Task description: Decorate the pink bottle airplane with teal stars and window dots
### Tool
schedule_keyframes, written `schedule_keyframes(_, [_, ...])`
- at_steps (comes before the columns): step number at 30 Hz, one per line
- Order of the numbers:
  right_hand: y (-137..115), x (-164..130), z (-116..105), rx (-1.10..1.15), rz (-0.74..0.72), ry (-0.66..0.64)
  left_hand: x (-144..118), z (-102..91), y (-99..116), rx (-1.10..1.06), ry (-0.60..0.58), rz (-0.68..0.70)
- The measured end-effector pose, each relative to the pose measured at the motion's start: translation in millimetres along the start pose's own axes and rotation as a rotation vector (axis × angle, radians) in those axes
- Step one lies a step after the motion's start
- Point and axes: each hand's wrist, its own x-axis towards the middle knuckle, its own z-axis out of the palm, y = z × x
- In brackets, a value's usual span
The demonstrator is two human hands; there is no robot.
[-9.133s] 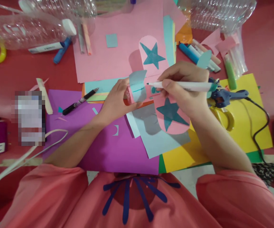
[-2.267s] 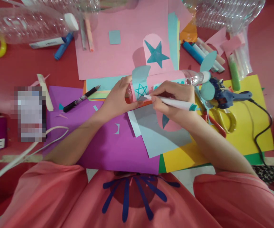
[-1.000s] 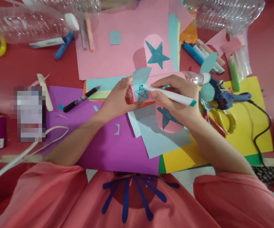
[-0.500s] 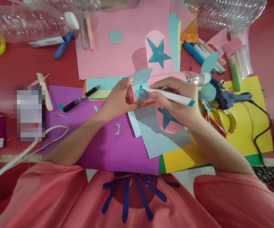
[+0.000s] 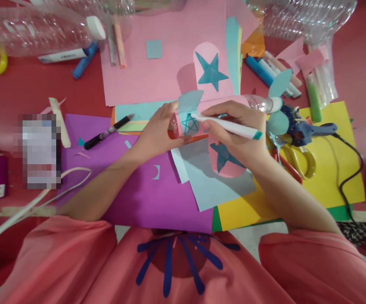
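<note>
My left hand [image 5: 157,131] is closed round the base end of a plastic bottle [image 5: 259,102] wrapped in pink paper, lying on its side. A light blue paper strip [image 5: 189,100] lies over the bottle near that hand, with a teal star outline [image 5: 189,124] on it. My right hand [image 5: 238,126] grips a white marker [image 5: 230,126] with a teal end, its tip at the star outline. Two pink rounded paper flaps with filled teal stars, an upper flap [image 5: 213,69] and a lower flap [image 5: 222,162], stick out beside the bottle. Round blue paper pieces [image 5: 279,84] sit by its cap.
Purple paper [image 5: 170,198], yellow paper [image 5: 331,169] and pink sheets [image 5: 132,80] cover the table. A black pen [image 5: 108,131] lies left; scissors [image 5: 300,162] and a blue glue gun [image 5: 312,131] with a cord lie right. Clear bottles [image 5: 37,31] and several markers [image 5: 260,69] lie farther back.
The marker tip has shifted very slightly along the star outline, whose lines look a little thicker. My left hand and the bottle stay in place.
</note>
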Motion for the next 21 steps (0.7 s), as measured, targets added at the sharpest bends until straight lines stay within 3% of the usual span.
schedule_keyframes(11, [-2.6,0.2,-3.2,-0.025,-0.018,-0.051,0.2,0.8,-3.5,-0.014,-0.01,-0.035])
schedule_keyframes(21, [0.1,0.0,-1.8,-0.03,-0.005,-0.011,1.1,-0.4,-1.3,-0.067,-0.011,-0.022])
